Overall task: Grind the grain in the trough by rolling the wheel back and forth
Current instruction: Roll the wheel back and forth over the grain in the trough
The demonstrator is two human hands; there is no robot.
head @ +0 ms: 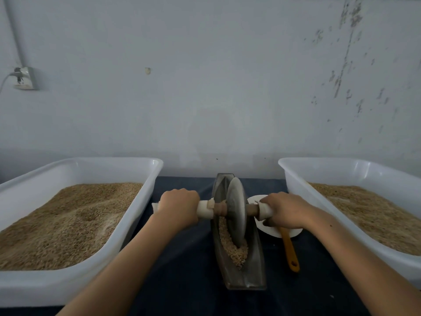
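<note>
Over the trough (255, 265), left hand (178, 207) and right hand (286, 210) are gripping the axle ends fully closed; keeping the wheel (237, 213) upright and pressing evenly is advisable.

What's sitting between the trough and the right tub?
In the head view, a white plate lies on the dark cloth between the trough and the right tub, with a yellow-handled tool resting on it, partly under the right hand.

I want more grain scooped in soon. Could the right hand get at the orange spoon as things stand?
Probably yes, once it lets go. The right hand grips the axle right above the spoon, whose handle lies bare on the cloth beside the trough.
</note>
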